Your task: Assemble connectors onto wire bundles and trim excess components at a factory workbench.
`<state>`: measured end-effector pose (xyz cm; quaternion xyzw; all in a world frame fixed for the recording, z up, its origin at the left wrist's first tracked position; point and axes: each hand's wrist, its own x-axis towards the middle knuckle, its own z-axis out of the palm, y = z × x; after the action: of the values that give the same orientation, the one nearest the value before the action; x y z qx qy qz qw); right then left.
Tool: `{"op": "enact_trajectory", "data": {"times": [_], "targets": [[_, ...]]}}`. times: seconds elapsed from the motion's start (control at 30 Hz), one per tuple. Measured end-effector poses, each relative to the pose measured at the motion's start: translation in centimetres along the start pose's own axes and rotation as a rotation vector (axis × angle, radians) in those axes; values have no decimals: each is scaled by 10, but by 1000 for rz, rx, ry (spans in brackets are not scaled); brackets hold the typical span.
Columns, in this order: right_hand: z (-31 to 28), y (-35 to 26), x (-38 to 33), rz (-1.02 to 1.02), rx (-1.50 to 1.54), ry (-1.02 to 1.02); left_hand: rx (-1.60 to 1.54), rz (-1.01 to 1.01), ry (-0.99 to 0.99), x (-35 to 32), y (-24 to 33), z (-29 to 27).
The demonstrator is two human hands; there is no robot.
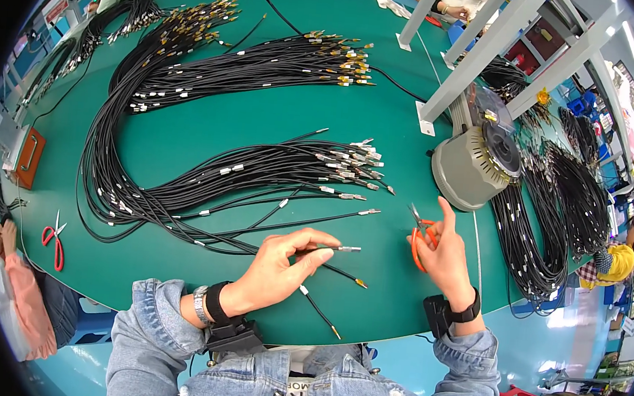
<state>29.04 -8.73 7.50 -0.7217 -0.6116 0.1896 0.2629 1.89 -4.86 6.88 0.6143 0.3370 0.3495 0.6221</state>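
Observation:
My left hand (274, 271) pinches a black cable near its silver connector (350, 249), low over the green table (391, 302). Orange-handled scissors (415, 252) hang in my right hand (447, 256), their small blades pointing away from me; its index finger is stretched out past them. Between the scissors and the held connector there is a gap. A long bundle of black cables (206, 177) with white tags and silver ends curves in from the left. Two cable ends with brassy tips (360, 283) (334, 333) poke out near my left hand.
Another part of the bundle (245, 71), with brassy ends, lies farther back. Red-handled scissors (58, 251) rest at left. A grey round machine (469, 170) stands by white metal posts (448, 77) at right, beside more hanging cables (535, 251). Other people (617, 254) work around the table.

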Motion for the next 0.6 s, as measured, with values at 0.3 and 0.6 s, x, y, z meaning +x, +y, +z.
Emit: {"op": "enact_trajectory", "data": {"times": [0.3,0.6], "targets": [[-7,30,6,-87,-215,123,631,663,62,32,4,-3],[25,-69,-28,103,1051,106,-66,55,77,23,-1,0]]}}
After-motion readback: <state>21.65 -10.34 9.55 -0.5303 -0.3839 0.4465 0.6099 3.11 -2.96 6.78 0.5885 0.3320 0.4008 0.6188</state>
